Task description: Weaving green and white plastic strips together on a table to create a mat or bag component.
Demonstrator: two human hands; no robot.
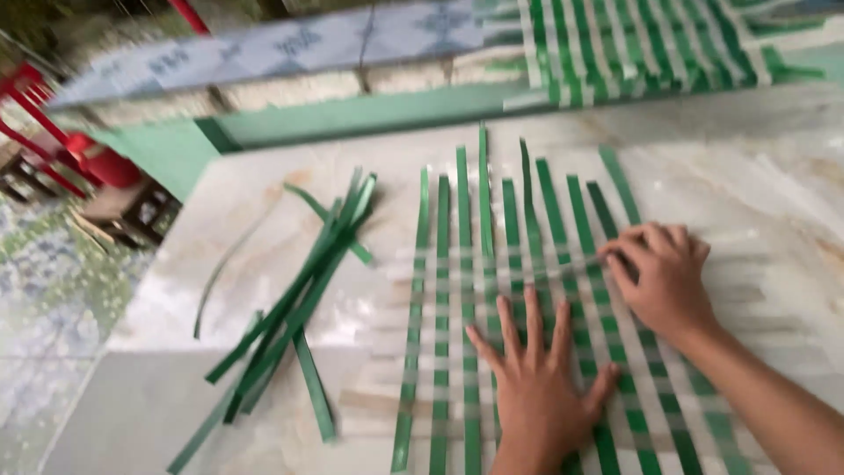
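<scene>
Your left hand (534, 378) lies flat, fingers spread, pinning the green-and-white woven strip mat (492, 290) on the marble floor (747, 158). Your right hand (661, 277) pinches a white cross strip (576, 264) at the weave's upper edge. Weaving is under way; next, seat that strip tight.

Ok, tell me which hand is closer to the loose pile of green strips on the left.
Left. The left hand lies flat on the woven mat, just right of the loose green strips. The right hand presses the weave farther right.
</scene>
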